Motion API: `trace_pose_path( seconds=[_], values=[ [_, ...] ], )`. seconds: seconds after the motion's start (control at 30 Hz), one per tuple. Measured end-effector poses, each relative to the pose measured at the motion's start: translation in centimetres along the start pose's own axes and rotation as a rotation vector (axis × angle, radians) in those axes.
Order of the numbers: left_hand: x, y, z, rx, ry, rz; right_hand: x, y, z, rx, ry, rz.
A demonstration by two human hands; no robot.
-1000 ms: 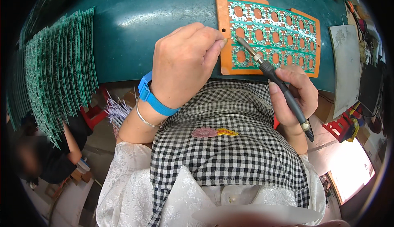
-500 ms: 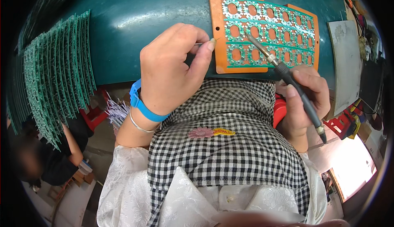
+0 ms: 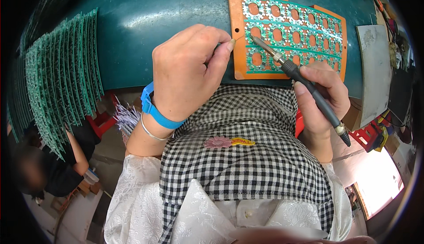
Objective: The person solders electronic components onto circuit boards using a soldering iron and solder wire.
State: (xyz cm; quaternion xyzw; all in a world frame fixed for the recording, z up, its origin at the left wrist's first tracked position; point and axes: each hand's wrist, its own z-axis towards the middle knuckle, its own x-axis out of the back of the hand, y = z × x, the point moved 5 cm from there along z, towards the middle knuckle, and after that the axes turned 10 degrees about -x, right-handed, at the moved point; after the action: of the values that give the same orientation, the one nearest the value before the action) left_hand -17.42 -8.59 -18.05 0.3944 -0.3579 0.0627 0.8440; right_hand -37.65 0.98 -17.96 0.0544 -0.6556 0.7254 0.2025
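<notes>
My right hand point(image 3: 325, 94) is closed around the dark handle of a soldering iron point(image 3: 290, 68). The iron's tip rests over the left end of the middle row on a green circuit board panel point(image 3: 282, 22). That panel carries rows of ring-shaped boards and lies on an orange holder plate point(image 3: 239, 65). At the plate's left edge, my left hand point(image 3: 187, 69) pinches a thin solder wire point(image 3: 240, 38) between thumb and forefinger. The wire's end points toward the iron's tip; whether they touch is too small to tell.
Many green circuit board panels point(image 3: 66, 76) stand packed in a row at the left of the green tabletop point(image 3: 128, 54). A grey flat board point(image 3: 373, 67) lies at the right. Another person's arm point(image 3: 78, 155) shows at lower left, near a red stool point(image 3: 102, 122).
The soldering iron has moved left along the middle row, to the leftmost ring-shaped board. My left hand has stayed nearly in place, with more of the solder wire showing.
</notes>
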Motion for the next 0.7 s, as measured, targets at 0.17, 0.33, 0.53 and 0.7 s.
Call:
trace_pose_path(
  seconds=[0.17,0.33,0.53,0.7],
  values=[
    [-0.1,-0.1,0.0,-0.009,0.007,-0.025,0.8,0.4,-0.1,-0.079,0.081,0.17],
    [-0.1,0.0,0.3,-0.033,-0.008,-0.005,0.9,0.3,-0.1,-0.034,0.056,0.108],
    [0.3,0.1,-0.1,0.055,0.009,-0.027,3.5,-0.1,-0.8,0.028,0.188,0.24],
    [0.2,1.6,1.4,0.108,0.023,0.021,14.3,-0.4,-1.3,0.163,0.636,0.145]
  ],
)
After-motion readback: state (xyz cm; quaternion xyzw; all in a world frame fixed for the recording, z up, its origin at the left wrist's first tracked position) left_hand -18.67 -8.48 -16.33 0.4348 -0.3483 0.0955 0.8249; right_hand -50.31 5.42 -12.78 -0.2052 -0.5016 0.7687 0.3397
